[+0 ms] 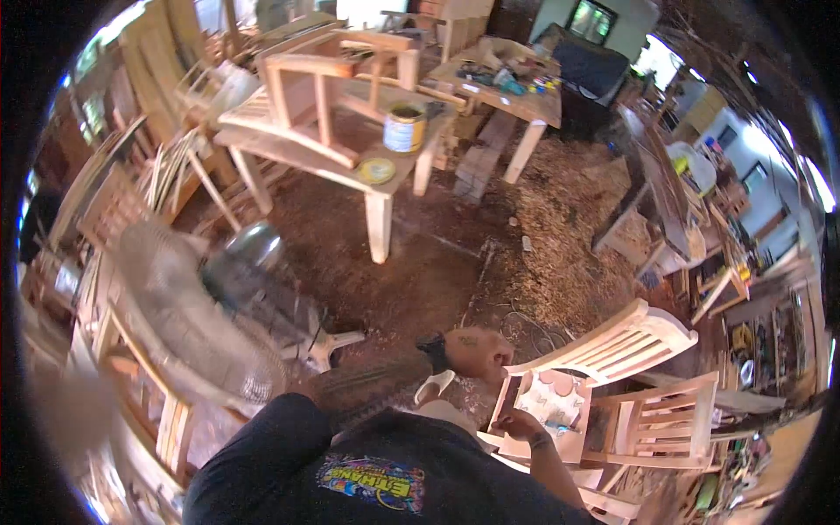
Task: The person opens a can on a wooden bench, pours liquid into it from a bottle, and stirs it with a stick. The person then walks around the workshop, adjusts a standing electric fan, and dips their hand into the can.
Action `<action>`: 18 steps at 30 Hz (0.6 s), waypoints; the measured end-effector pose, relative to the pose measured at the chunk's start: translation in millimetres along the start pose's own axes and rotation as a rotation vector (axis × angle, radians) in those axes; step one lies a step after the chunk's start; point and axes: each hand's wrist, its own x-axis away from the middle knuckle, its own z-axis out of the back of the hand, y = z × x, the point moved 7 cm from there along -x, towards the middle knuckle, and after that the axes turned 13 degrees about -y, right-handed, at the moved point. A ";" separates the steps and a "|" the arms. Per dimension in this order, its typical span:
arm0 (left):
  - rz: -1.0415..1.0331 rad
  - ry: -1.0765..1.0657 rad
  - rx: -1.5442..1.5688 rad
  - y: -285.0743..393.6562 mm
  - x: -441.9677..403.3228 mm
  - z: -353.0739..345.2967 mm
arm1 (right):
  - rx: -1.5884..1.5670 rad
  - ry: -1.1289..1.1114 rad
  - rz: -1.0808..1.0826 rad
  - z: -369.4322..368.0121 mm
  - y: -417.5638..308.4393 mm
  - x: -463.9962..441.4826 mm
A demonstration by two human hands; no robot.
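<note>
My left hand [479, 353], with a dark band at its wrist, reaches across my body. Its fingers are curled closed near the end of a slatted wooden chair back [626, 343]; whatever they hold, if anything, is hidden. My right hand [522, 426] is lower, its fingers bent inward beside a pale sheet with scalloped shapes [553, 395]. That sheet lies in or on a wooden frame or chair seat, and a small blue item [560, 429] rests near it. A second slatted wooden chair [661, 424] stands to the right.
A wooden table [379, 219] ahead carries an upturned chair [324, 70], a paint can [404, 129] and its yellow lid [377, 171]. A pedestal fan [175, 306] stands at left. Wood shavings [560, 236] cover the floor; another table [525, 103] holds tools.
</note>
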 end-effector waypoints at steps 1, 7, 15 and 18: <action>-0.007 0.010 -0.030 -2.6 -3.2 21.6 | -0.040 -0.009 0.015 16.4 -12.6 -12.5; 0.008 0.048 0.112 -141.4 -36.1 97.8 | 1.520 0.084 -0.182 10.9 -167.7 -105.0; 0.613 0.194 0.164 -234.3 18.4 199.1 | 1.693 0.137 -0.321 27.1 -336.0 -198.2; 0.687 0.351 0.236 -250.7 27.1 232.3 | 1.836 0.068 -0.394 35.6 -375.6 -238.7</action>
